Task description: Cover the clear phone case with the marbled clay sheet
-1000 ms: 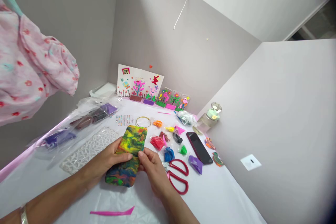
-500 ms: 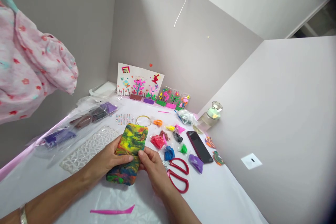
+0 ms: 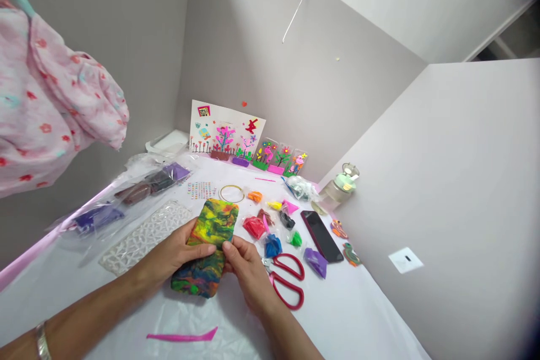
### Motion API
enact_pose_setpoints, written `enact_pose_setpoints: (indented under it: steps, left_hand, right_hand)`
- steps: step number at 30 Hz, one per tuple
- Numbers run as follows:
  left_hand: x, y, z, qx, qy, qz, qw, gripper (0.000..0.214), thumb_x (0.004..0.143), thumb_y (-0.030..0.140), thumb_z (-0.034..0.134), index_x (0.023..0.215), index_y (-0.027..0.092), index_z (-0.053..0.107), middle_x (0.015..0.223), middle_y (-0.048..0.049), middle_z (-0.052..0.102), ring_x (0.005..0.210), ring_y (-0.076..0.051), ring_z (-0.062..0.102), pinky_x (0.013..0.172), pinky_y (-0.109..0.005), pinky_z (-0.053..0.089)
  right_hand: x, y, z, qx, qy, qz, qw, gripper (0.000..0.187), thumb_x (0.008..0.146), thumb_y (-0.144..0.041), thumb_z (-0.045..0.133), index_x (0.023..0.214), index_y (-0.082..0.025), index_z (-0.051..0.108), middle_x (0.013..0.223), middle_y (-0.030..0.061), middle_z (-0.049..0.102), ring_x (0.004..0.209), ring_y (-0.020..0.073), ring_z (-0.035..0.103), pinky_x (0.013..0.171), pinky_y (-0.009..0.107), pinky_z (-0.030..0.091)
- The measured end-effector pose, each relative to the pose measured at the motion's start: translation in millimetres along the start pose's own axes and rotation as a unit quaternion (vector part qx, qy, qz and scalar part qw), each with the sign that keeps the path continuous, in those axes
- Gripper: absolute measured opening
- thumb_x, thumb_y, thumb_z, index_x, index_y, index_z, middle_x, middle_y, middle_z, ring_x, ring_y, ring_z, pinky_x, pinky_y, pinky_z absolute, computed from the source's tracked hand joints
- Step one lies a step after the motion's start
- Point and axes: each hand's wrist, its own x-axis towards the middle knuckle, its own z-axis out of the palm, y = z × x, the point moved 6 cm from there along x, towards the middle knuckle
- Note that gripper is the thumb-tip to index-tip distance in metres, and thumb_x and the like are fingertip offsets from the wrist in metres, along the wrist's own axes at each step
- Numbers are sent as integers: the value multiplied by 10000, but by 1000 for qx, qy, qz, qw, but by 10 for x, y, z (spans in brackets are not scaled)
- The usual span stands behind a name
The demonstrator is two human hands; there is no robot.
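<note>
Between both hands is a clay-covered phone case (image 3: 215, 219), flat and rounded at the corners, marbled in yellow, green, blue and orange. My left hand (image 3: 185, 250) grips its left edge, the thumb lying across the front and the other fingers hidden behind. At the right edge, my right hand (image 3: 242, 259) pinches the case between thumb and fingers. The case is tilted above the white table cover. A pink modelling tool (image 3: 182, 337) lies in front of the hands. Red-handled scissors (image 3: 288, 278) rest just beside my right hand.
Wrapped clay lumps, including a red one (image 3: 254, 228) and a purple one (image 3: 315, 262), lie right of the case near a phone (image 3: 322, 235). A white textured mat (image 3: 145, 236) lies at left. Decorated panels (image 3: 264, 153), a picture board (image 3: 225, 124) and a bottle (image 3: 340, 185) stand behind.
The view has shifted slightly, and my left thumb sits a little higher on the case. Both hands keep their hold.
</note>
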Motion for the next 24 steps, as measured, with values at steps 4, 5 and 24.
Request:
enact_pose_setpoints:
  steps: [4,5,24]
  left_hand:
    - [6,7,-15,-8,14,5,1000,582,750,336,863,1253,176,619,1067,-90,791,783,-232,738,730,-312,574]
    - [10,4,-16,-8,15,4,1000,585,757,338,856,1260,174,608,1083,-94,787,790,-232,737,733,-315,575]
    - [57,2,-70,39,18,27,999,754,658,400,934,1265,142,569,1110,-117,785,892,-255,739,772,-314,584]
  right_hand:
    - [2,4,-4,7,0,0,1000,445,847,-615,721,900,-174,763,725,8,671,629,146,592,656,277,500]
    - [1,3,-3,9,0,-1,1000,444,848,-612,721,900,-174,763,726,8,672,624,142,588,656,275,498]
    - [19,31,-19,41,7,11,999,449,804,-600,780,824,-152,740,671,-11,636,592,107,554,621,233,475]
